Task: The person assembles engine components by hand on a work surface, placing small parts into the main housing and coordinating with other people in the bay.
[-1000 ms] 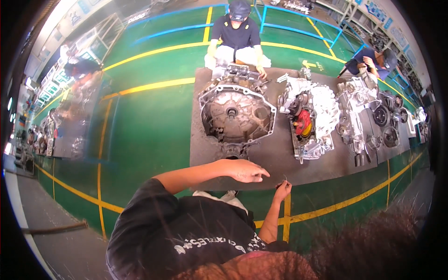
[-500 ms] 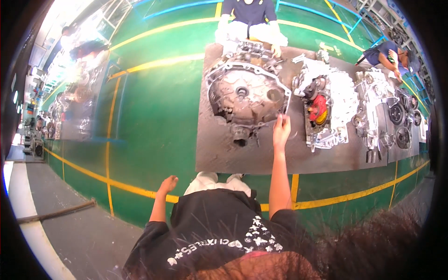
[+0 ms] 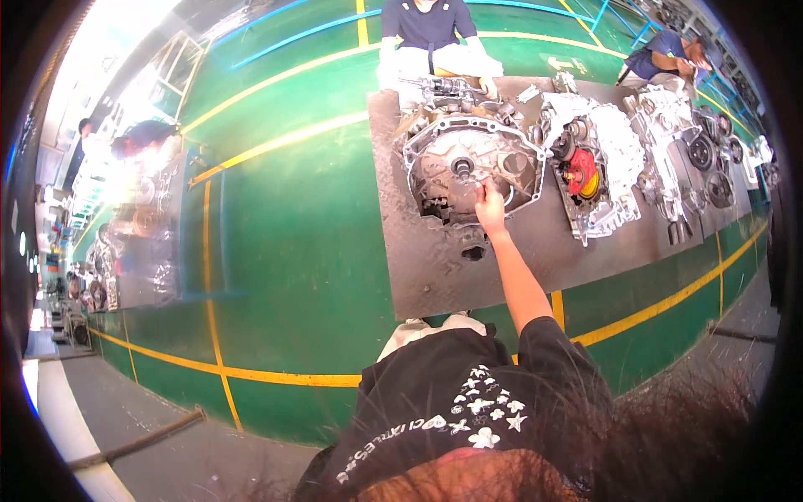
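A large gearbox with an open bell-shaped housing (image 3: pixel 523 167) lies on the dark metal tabletop (image 3: pixel 427 280). In the middle of its bowl stands a short splined shaft (image 3: pixel 462 169). My right hand (image 3: pixel 492 209) reaches over the near rim, with its fingertips bunched together just below and right of that shaft. Whatever those fingers pinch, if anything, is too small to make out; whether they touch the bowl is unclear. My left hand is out of view.
Right of the gearbox sit a silvery casing (image 3: pixel 619 151) with a red and yellow part (image 3: pixel 584 177), then an engine (image 3: pixel 665 151) with black pulleys. Across the table a person (image 3: pixel 427 33) rests a hand by the gearbox. Another person (image 3: pixel 665 58) bends at the far right.
My right hand has moved from the housing's right rim inward toward the central shaft. My left hand has dropped out of sight. The view has shifted, moving the tabletop slightly right.
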Tool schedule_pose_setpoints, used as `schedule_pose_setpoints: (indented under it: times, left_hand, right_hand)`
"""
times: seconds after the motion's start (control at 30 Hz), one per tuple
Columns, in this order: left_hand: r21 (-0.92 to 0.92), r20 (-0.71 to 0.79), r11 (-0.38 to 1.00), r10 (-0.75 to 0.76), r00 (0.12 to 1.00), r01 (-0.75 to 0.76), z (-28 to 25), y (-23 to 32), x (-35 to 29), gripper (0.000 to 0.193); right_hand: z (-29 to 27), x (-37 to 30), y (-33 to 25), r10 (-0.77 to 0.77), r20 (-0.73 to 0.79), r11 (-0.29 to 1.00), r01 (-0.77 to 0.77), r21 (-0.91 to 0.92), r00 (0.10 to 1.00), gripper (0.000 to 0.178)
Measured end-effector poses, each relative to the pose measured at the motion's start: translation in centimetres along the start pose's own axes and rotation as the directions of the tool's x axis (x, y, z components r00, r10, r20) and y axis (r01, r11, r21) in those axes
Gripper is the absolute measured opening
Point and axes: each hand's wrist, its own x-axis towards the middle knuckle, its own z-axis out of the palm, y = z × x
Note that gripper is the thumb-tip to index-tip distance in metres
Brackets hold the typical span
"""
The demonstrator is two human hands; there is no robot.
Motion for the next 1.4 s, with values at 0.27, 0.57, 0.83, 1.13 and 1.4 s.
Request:
schedule_pose_setpoints:
  times: [0.27, 0.57, 0.83, 1.13, 1.4]
  left_hand:
    - [-0.194, 0.037, 0.894, 0.418, 0.908, -0.403, -7.2, 3.1, 7.3, 0.043]
    - [-0.552, -0.105, 0.834, -0.082, 0.991, 0.01, -15.0, 4.4, 15.6, 0.044]
    - [-0.487, 0.124, 0.805, -0.321, 0.939, 0.339, -9.2, -3.0, 9.1, 0.052]
    - [-0.235, 0.061, 0.927, -0.285, 0.957, 0.291, 0.9, -3.1, -0.8, 0.054]
    - [-0.04, 0.048, 0.923, 0.384, 0.922, -0.383, 9.5, 6.4, -1.3, 0.057]
  right_hand:
    - [0.0, -3.2, -1.2, 0.222, -0.322, 0.975, -0.217, 0.051, 0.92, 0.025]
    - [0.8, -2.5, -0.3, 0.342, -0.12, 0.757, -0.349, -0.553, 0.932, 0.03]
    - [0.3, -3.7, 2.9, 0.139, 0.009, 0.686, -0.09, -0.722, 0.99, 0.018]
    - [-2.8, -1.3, 5.6, -0.021, 0.292, 0.681, 0.227, -0.696, 0.956, 0.015]
    - [-2.6, -2.3, 2.9, -0.051, 0.417, 0.711, 0.327, -0.623, 0.907, 0.025]
